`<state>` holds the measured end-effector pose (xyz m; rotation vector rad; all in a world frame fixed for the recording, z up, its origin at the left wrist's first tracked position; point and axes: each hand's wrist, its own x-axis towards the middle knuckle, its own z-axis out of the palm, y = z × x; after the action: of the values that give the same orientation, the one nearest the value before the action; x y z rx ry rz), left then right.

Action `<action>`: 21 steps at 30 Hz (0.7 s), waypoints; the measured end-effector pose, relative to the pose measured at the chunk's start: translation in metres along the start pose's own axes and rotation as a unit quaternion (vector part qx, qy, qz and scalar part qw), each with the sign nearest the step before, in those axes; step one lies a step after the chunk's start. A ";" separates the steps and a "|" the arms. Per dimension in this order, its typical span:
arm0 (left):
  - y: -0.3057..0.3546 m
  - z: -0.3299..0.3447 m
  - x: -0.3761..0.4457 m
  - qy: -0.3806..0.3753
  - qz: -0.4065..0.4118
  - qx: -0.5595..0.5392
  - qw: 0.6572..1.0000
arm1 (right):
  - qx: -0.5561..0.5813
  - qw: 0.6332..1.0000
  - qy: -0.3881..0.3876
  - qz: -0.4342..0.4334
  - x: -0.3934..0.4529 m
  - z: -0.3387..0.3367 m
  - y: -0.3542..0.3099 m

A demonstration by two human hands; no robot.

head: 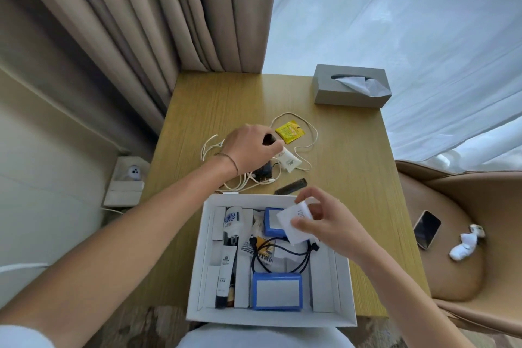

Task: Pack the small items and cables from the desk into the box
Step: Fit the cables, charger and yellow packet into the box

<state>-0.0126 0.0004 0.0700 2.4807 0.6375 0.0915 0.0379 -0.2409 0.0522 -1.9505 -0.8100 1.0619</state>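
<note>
Both hands busy, roughly halfway packed by my read: right hand point(324, 223) fingers point(303, 224) pinch a small white card/packet point(292, 224) over the back right part of the box point(271, 316), so it looks about to be dropped in; left hand point(248, 147) reaches out over the tabletop point(339, 178), fingers curled on a small dark item point(268, 139) right beside the white tube point(289, 161), exact object too hidden to name. Already in the box: two blue-edged packs point(276, 291), a black cable point(282, 254) looped between them, a blue-patterned white bottle point(233, 219) and a black and white tube point(224, 271) in the left compartment, some small sachets in the middle. Left on the tabletop: white cable point(308, 127) tangled around the left hand area, a black charger-like block point(262, 172) under the wrist, yellow sachet point(289, 130), white tube, black comb point(291, 186) just behind the box's far rim. Tissue box point(350, 85) at the far corner probably not part of the job. Phone point(426, 229) and a white crumpled thing point(466, 241) lie on the tan chair point(452, 277) to the right, off the tabletop. Cable tangle likely the slowest bit remaining
</note>
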 end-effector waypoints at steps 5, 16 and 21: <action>-0.009 -0.022 -0.050 0.002 -0.006 -0.021 1.000 | -0.155 0.987 -0.038 -0.019 -0.001 0.025 0.012; -0.034 0.004 -0.138 -0.082 -0.036 0.003 0.996 | -0.414 0.906 -0.074 -0.046 0.007 0.062 0.043; -0.033 0.020 -0.153 -0.111 -0.059 0.049 0.991 | -0.444 0.891 -0.075 -0.051 0.009 0.065 0.057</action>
<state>-0.1582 -0.0564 0.0465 2.4917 0.7050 -0.2628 -0.0049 -0.2420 -0.0231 -2.5234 -1.6852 0.8429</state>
